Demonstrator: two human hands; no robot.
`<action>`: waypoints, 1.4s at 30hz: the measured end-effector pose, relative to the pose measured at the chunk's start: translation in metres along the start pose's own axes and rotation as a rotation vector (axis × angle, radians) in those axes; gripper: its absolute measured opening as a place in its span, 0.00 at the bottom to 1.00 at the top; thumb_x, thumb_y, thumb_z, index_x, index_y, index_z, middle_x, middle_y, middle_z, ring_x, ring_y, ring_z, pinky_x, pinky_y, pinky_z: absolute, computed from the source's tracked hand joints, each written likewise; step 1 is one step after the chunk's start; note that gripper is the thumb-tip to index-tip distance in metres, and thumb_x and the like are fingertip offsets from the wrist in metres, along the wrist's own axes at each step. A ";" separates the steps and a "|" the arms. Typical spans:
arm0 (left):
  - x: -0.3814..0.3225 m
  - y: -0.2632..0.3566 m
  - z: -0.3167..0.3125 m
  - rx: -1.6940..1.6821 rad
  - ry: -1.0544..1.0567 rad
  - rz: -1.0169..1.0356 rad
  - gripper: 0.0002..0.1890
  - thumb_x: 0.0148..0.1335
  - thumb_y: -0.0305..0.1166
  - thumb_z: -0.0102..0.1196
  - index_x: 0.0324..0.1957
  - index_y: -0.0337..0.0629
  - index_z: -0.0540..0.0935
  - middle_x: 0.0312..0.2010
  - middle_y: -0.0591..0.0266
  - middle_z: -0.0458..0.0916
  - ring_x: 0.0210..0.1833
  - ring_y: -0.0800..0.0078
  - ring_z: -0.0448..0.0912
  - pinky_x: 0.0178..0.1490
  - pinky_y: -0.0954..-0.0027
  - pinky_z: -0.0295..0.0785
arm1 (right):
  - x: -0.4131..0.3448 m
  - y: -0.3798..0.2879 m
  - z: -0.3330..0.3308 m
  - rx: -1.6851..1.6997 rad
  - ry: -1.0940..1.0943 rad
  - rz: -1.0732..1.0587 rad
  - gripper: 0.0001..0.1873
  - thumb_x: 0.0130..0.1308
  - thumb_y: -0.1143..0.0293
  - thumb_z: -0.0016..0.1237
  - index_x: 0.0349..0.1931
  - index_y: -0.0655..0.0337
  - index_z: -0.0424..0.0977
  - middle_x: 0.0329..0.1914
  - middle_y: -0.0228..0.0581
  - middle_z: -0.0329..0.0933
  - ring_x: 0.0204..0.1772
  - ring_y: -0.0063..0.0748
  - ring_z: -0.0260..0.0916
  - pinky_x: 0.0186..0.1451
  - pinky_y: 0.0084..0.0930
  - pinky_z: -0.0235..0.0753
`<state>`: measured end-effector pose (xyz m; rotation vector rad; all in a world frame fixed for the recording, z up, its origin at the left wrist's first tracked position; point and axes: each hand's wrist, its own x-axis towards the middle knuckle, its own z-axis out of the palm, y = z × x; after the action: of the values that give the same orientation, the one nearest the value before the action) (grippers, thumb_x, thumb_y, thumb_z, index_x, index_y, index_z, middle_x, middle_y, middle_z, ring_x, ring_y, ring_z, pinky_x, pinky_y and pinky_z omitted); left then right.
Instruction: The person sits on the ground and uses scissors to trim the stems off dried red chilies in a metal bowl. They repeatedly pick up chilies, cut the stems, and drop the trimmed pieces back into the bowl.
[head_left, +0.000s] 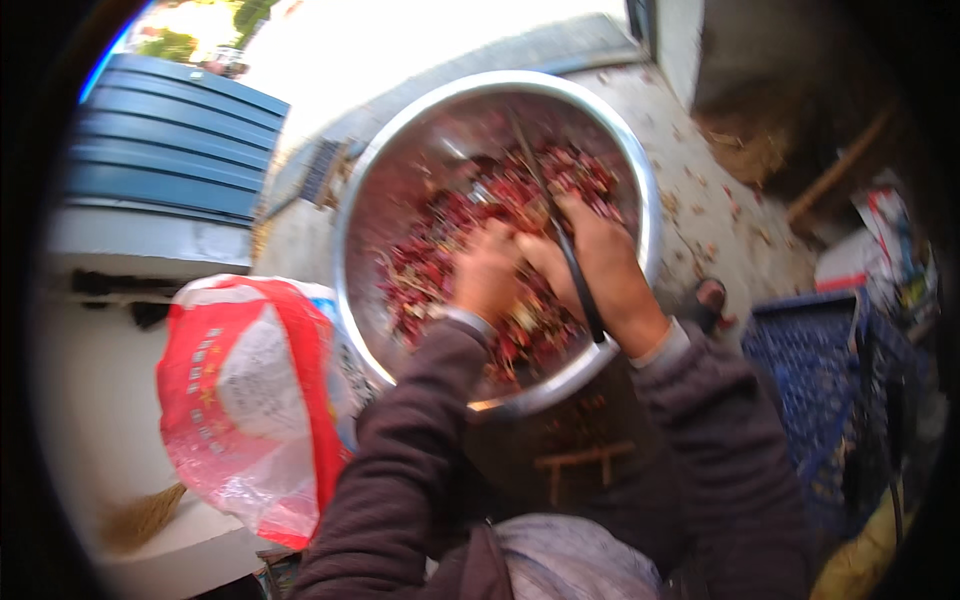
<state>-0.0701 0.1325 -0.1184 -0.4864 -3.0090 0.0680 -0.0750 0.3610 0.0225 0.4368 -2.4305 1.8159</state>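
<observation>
A wide metal basin (649, 202) sits before me, holding many dried red chili peppers (420, 262) with pale stems and seeds among them. Both hands are inside it, over the peppers. My left hand (487, 274) is blurred, its fingers bent close to those of the other hand. My right hand (600, 259) lies at the right side of the basin, beneath or against a long, narrow dark bar (574, 274). That bar crosses from the far inside of the basin to its near rim; its kind is unclear. Blur hides whether either hand grips anything.
A red and white plastic sack (247, 397) bearing writing stands left of the basin. To the right is a blue plastic crate (799, 375); a shoe (705, 300) shows near it. A straw broom (142, 517) lies lower left. Bits litter the concrete floor (697, 202).
</observation>
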 end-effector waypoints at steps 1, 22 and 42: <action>0.000 -0.021 -0.013 0.061 0.030 -0.044 0.23 0.54 0.33 0.63 0.53 0.37 0.82 0.56 0.48 0.81 0.60 0.49 0.78 0.58 0.52 0.78 | 0.002 -0.003 -0.004 -0.038 -0.026 0.067 0.18 0.66 0.60 0.63 0.46 0.66 0.78 0.32 0.57 0.82 0.42 0.61 0.83 0.44 0.47 0.79; -0.059 -0.142 -0.047 0.090 0.063 -0.495 0.31 0.59 0.34 0.69 0.67 0.59 0.79 0.69 0.50 0.75 0.71 0.46 0.72 0.69 0.51 0.72 | 0.032 0.001 0.014 -0.044 -0.046 0.180 0.23 0.67 0.53 0.66 0.45 0.66 0.78 0.34 0.44 0.85 0.37 0.34 0.83 0.44 0.30 0.80; -0.041 -0.113 -0.026 0.053 -0.436 -0.220 0.15 0.61 0.31 0.64 0.50 0.41 0.85 0.52 0.48 0.84 0.53 0.47 0.82 0.60 0.50 0.76 | 0.020 0.001 0.021 -0.164 -0.240 0.168 0.27 0.64 0.50 0.67 0.47 0.66 0.77 0.35 0.52 0.83 0.41 0.48 0.85 0.46 0.41 0.80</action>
<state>-0.0636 0.0132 -0.0897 -0.1439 -3.4521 0.2694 -0.0923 0.3372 0.0202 0.4740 -2.8308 1.6910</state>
